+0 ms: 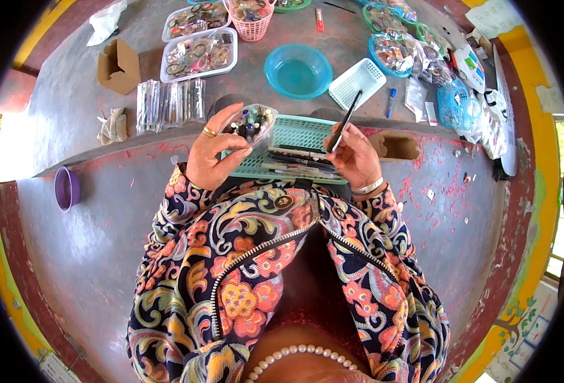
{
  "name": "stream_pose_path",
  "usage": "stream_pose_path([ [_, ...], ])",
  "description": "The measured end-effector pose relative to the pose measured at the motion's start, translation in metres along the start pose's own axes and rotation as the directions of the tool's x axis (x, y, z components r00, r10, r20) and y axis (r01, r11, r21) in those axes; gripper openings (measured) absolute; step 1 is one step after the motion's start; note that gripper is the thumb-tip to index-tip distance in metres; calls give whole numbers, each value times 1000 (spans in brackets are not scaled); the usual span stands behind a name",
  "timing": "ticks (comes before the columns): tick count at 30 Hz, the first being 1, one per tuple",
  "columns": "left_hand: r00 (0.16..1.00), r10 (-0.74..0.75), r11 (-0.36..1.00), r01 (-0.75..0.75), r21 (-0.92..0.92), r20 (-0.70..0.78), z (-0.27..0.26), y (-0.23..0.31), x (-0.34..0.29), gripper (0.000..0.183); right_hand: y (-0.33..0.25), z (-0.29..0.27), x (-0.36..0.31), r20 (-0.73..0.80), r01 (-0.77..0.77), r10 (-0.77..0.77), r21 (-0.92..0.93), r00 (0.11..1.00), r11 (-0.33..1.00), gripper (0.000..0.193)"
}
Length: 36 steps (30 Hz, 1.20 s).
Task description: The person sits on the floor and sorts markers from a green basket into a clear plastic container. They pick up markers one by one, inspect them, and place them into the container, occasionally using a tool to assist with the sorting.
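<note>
My left hand (213,152) grips a small clear plastic container (268,117) by its side. Small black, white and blue pieces (249,125) fill it; they look like pen caps, but I cannot be sure. Between the fingers of my right hand (358,158) a slim black pen (344,121) is held tilted, its upper end leaning right. Below both hands a mint-green perforated basket (295,131) rests at my lap. Several black and clear pens (301,163) lie along its near side.
Ahead on the raised grey surface stand a turquoise basin (298,71), a pale green basket (357,84), a white tray of small goods (199,56) and bundled packs of pens (170,105). A cardboard box (118,67) is at left. A purple tub (67,189) sits lower left.
</note>
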<state>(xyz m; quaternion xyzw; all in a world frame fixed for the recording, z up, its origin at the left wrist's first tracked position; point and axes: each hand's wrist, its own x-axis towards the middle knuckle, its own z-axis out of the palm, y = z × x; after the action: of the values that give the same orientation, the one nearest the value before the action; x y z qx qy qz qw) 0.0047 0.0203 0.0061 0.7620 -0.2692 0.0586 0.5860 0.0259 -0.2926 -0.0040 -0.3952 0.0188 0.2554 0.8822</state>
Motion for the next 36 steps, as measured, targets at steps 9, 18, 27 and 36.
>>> stream_pose_path([
  [9,993,104,988,-97,118,-51,2,-2,0,11,-35,39,-9,112,276,-323,-808,940,521,25],
  [18,994,97,986,-90,137,-47,-3,3,-4,13,-80,103,9,525,526,-189,-849,830,-49,20],
  [27,991,122,989,-117,93,-53,1,-2,-6,12,-93,143,29,661,677,159,-689,734,-261,16],
  [36,992,116,991,-113,77,-42,-2,-3,-9,14,-88,171,58,682,709,194,-685,705,-168,14],
])
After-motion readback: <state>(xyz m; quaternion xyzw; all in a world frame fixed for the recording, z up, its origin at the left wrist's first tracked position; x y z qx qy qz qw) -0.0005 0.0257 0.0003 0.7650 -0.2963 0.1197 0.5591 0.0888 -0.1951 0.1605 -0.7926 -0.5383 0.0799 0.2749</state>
